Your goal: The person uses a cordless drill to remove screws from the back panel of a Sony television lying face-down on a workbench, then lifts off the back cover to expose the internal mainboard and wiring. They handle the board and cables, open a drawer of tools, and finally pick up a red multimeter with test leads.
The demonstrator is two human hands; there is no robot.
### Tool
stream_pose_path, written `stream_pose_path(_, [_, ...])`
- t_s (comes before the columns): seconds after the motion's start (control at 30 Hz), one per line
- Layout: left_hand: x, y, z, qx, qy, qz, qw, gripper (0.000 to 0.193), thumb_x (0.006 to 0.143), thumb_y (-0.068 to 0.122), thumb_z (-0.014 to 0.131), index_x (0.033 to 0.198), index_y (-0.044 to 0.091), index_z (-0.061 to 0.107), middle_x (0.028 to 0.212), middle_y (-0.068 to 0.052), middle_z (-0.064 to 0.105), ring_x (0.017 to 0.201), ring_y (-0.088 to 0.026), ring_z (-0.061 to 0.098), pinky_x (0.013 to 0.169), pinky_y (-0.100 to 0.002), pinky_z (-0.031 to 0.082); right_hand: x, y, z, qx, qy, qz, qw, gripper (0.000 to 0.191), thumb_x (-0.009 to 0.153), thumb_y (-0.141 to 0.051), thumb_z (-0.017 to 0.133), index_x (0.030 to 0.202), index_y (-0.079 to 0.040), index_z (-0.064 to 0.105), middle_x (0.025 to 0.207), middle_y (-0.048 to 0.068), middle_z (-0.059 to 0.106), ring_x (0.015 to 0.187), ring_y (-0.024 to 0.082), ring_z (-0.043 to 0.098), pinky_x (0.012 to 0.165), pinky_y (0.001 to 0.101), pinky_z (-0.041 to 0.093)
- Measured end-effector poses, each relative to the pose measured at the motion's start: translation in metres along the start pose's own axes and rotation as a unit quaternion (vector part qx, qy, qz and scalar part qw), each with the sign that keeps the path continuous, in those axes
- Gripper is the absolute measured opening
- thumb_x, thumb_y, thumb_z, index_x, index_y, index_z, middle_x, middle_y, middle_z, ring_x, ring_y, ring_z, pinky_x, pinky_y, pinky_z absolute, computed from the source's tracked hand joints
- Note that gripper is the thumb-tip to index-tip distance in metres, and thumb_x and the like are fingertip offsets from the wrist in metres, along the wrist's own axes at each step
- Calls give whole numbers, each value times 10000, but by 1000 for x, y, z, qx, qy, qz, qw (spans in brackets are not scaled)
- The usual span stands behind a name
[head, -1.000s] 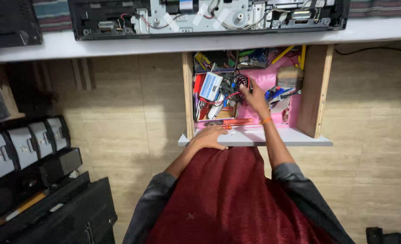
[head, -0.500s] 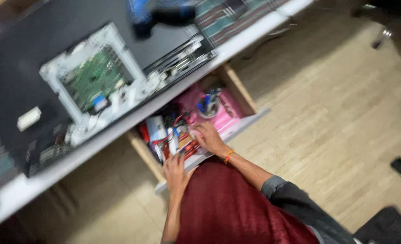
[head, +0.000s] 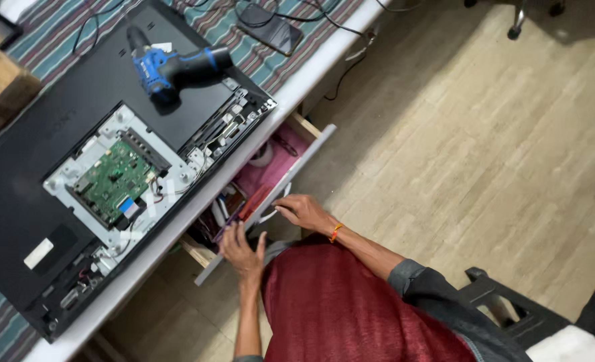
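The drawer (head: 291, 175) under the white desk (head: 324, 57) is only partly out, w/ its white front panel slanting across the view. Both hands are on that front panel. The left hand (head: 242, 253) sits at the lower end of the panel, fingers spread and bent over the edge, thumb on the outside; it presses on the panel rather than closing around something. The right hand (head: 305, 212) is near the middle of the panel, palm down, fingers stretched toward the edge and touching it, wrist w/ an orange band; it holds no object. Both forearms go forward from the red shirt, elbows bent. Inside the drawer a pink tray (head: 276, 161) and a red-handled tool (head: 252, 202) are visible. On the desk lies an opened monitor (head: 110, 181) w/ a green circuit board (head: 113, 179), and a blue cordless drill (head: 173, 67) rests on its black back
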State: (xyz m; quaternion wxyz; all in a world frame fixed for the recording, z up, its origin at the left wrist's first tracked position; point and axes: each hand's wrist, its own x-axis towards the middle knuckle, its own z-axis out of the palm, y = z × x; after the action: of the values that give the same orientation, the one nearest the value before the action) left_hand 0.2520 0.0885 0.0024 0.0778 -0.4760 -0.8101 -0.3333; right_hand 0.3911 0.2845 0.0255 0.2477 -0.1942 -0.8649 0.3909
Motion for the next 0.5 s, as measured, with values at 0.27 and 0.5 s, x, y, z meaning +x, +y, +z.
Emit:
stream_pose_path(0.27, [-18, 22, 58, -223, -361, -136, 895, 416, 933, 373, 719, 1154, 22, 698, 1058, -211, 730, 972, -365, 725, 838, -439, 574, -12, 21, -17, -10, -19, 83, 996, 232, 982, -241, 644, 1139, -103, 744, 1033, 119, 760, 910, 330, 724, 779, 418, 572])
stream_pose_path(0.5, [1, 2, 52, -244, -355, -195, 881, 391, 953, 391, 655, 1063, 26, 740, 920, -141, 771, 837, -244, 733, 771, -366, 567, -15, 14, -31, -15, -75, 124, 989, 305, 1003, -345, 632, 1183, -121, 735, 1076, 100, 761, 899, 310, 731, 774, 419, 577])
